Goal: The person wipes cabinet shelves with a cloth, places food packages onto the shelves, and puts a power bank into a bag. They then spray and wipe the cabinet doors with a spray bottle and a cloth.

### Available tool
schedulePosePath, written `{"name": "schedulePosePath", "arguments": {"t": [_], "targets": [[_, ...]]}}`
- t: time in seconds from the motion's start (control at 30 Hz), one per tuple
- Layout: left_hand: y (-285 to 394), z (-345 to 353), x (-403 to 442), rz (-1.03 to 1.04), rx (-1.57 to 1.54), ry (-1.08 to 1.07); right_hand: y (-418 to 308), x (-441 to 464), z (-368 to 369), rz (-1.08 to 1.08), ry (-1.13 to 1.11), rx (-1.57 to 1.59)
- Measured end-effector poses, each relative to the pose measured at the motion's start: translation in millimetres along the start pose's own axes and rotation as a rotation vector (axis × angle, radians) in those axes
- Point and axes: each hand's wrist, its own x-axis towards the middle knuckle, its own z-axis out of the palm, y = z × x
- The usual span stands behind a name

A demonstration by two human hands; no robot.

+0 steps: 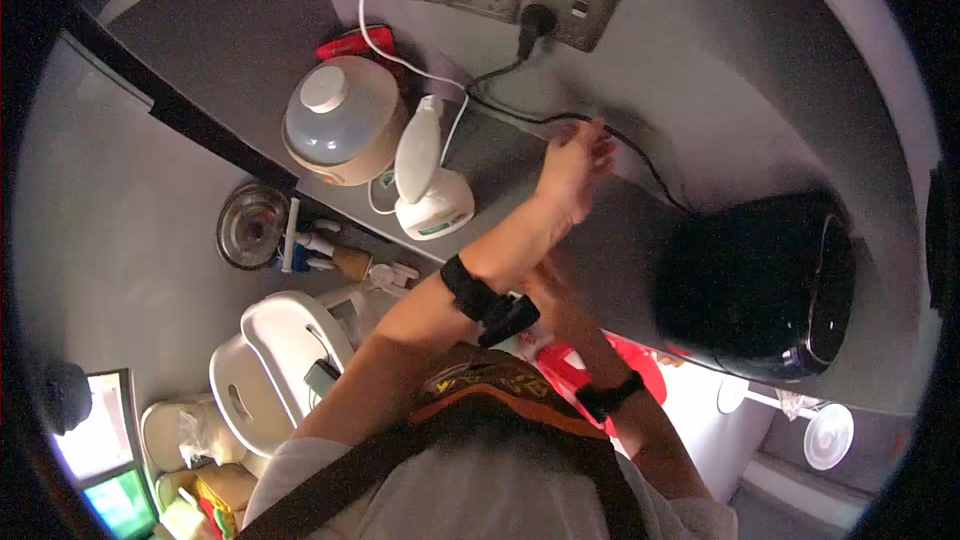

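My left hand (573,168) reaches across the grey counter (510,155) to the wall, its fingers curled at a black power cable (640,155). The fingertips seem closed on the cable, though they are slightly blurred. Under my left forearm, my right hand (550,287) is near the counter's front edge, partly hidden and blurred, so its fingers cannot be read. The cable runs from a black plug (537,22) in the wall socket to a glossy black appliance (755,285) on the right. A white pump bottle (430,185) stands left of my left hand.
A domed, clear-lidded appliance (343,120) stands behind the bottle, beside a red packet (357,43). A white cable (365,10) hangs from the socket panel. Below the counter are a white high chair (290,340), a steel lid (252,225) and red material (640,370).
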Motion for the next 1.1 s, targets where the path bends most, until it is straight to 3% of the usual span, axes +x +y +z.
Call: {"name": "schedulePosePath", "arguments": {"t": [0.07,0.1,0.2,0.33,0.43,0.5,0.57,0.63,0.67,0.73,0.8,0.83,0.87,0.93,1.0,1.07,1.1], "targets": [[0.8,-4.9,-7.9,-0.122,-0.310,-0.217,8.6,7.6,-17.0,0.330,0.072,0.177],[1.1,-7.9,-15.1,-0.111,-0.319,-0.207,8.5,25.7,-34.6,0.327,0.096,0.146],[6.6,-15.1,-41.6,-0.211,-0.339,-0.302,8.7,112.9,-53.6,0.009,0.045,-0.097],[15.9,-17.8,-61.4,-0.294,-0.299,-0.411,50.9,214.6,-4.4,-0.431,0.029,-0.534],[29.8,-27.4,-66.7,-0.356,-0.303,-0.516,47.3,241.7,10.5,-0.205,-0.190,-0.214],[39.5,-33.1,-71.6,-0.525,-0.409,-0.549,35.2,241.5,7.5,-0.114,-0.245,-0.010],[47.6,-39.3,-85.0,-0.533,-0.412,-0.491,24.2,234.7,6.7,-0.046,-0.274,0.177],[50.2,-55.0,-110.6,-0.418,-0.050,-0.438,11.8,234.0,8.0,0.029,-0.301,0.356],[59.4,-72.9,-126.2,-0.176,0.373,-0.577,7.0,231.5,9.6,0.063,-0.311,0.422],[83.4,-116.4,-162.2,0.114,0.729,-0.595,-0.8,224.7,12.0,0.105,-0.316,0.513],[71.5,-182.4,-162.0,0.940,1.156,-0.196,-3.5,216.7,15.5,0.150,-0.317,0.568],[69.3,-185.6,-155.5,0.943,1.095,0.127,-4.3,208.0,14.0,0.174,-0.316,0.584],[74.5,-191.7,-142.0,1.018,1.288,0.258,-4.6,194.0,14.4,0.208,-0.321,0.597],[79.2,-200.9,-121.1,0.904,1.434,0.188,24.7,148.8,18.2,0.167,-0.282,0.422],[69.6,-213.7,-101.9,0.801,1.378,0.142,-11.9,115.2,-2.9,0.105,-0.235,0.054],[64.7,-220.4,-85.1,0.709,1.285,0.127,-10.0,60.5,-20.6,-0.324,-0.083,-0.326],[64.6,-220.6,-83.0,0.707,1.279,0.132,-8.6,34.0,-29.2,-0.210,-0.078,-0.198]]}}
